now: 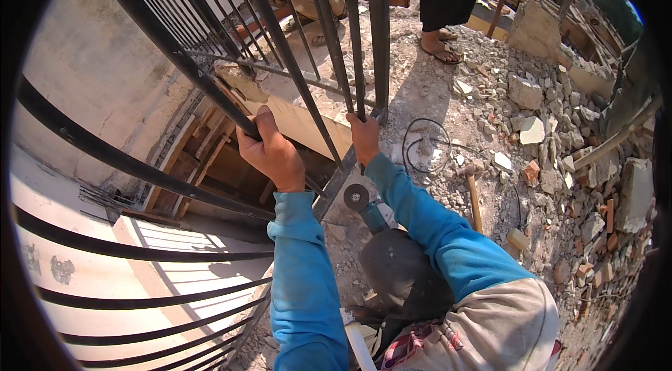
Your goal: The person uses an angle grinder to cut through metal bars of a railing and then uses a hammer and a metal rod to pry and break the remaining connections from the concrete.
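Observation:
A black metal railing [157, 35] of long bars fans out in front of me and to the left. My left hand [276, 157] is closed around one thick bar, with the thumb along its top. Farther right, my right hand [364, 138] wraps round the lower end of an upright bar, close to the bottom rail [334, 185]. Just below that rail, beside my knee, an angle grinder [357, 197] with a dark round disc lies on the ground; neither hand touches it. My right forearm partly covers its body.
A wooden-handled hammer [475, 203] and a looped black cable [428, 154] lie right of my arm. Broken concrete rubble [532, 129] covers the right side. Left of the rail is a deep opening [231, 161]. A sandalled person [441, 49] stands ahead; another person [318, 3] crouches behind the bars.

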Tool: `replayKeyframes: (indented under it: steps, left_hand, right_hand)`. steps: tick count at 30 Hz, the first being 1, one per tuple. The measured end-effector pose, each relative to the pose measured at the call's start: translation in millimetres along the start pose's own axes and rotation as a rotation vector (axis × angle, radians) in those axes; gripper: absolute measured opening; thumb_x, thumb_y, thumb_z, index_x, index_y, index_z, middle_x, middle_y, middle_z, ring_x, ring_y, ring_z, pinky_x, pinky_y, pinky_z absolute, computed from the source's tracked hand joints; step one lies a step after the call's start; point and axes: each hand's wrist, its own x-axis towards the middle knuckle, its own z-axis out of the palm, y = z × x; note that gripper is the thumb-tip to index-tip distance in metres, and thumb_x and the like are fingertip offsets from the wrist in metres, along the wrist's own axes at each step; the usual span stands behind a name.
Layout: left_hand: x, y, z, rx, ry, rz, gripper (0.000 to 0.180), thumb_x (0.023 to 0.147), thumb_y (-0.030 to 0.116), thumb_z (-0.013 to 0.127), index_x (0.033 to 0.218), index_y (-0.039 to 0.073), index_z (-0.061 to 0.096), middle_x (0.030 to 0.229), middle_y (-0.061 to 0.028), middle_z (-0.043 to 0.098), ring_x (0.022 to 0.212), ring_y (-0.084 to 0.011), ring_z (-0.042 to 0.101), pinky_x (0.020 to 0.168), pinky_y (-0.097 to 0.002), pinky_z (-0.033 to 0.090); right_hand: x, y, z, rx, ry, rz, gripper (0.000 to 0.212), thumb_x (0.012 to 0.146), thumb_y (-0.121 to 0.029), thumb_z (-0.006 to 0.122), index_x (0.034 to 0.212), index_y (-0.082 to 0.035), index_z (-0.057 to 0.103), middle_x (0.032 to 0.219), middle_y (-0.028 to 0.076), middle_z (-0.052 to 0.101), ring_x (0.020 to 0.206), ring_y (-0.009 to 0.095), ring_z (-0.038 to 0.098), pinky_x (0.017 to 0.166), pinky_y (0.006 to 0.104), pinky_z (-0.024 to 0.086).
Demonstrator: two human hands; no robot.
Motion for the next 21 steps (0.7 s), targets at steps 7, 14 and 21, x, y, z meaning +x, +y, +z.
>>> replayKeyframes:
  steps: [7, 14, 21]
  left_hand:
    - [-2, 9, -7, -0.02, -0.079, -0.201, 0.021, 0.087, 0.01, 0.06, 0.071, 0.013, 0.048, 0.053, 0.0072, 0.033, 0.045, -0.0018, 0.027, 0.043, -0.0208, 0.019]
    - [11, -5, -21, 0.021, -0.189, -0.108, 0.019, 0.087, 0.009, 0.06, 0.072, 0.012, 0.049, 0.053, 0.0063, 0.036, 0.046, -0.0028, 0.031, 0.044, -0.0212, 0.022]
    - [5, 4, -15, 0.011, -0.157, -0.182, 0.019, 0.086, 0.009, 0.061, 0.071, 0.013, 0.049, 0.053, 0.0055, 0.036, 0.046, -0.0041, 0.031, 0.044, -0.0214, 0.023]
  right_hand:
    - [33, 3, -25, -0.074, -0.179, -0.006, 0.027, 0.082, -0.026, 0.063, 0.07, -0.004, 0.054, 0.059, -0.003, 0.044, 0.056, 0.008, 0.038, 0.051, 0.0312, 0.031]
    - [41, 22, -51, -0.196, -0.414, -0.028, 0.034, 0.088, -0.039, 0.06, 0.084, -0.006, 0.053, 0.068, -0.001, 0.045, 0.062, 0.009, 0.041, 0.057, 0.0287, 0.035]
    - [35, 46, -108, -0.113, -0.295, -0.13, 0.039, 0.092, -0.043, 0.055, 0.093, -0.004, 0.055, 0.08, 0.002, 0.049, 0.074, 0.012, 0.044, 0.068, 0.0292, 0.038]
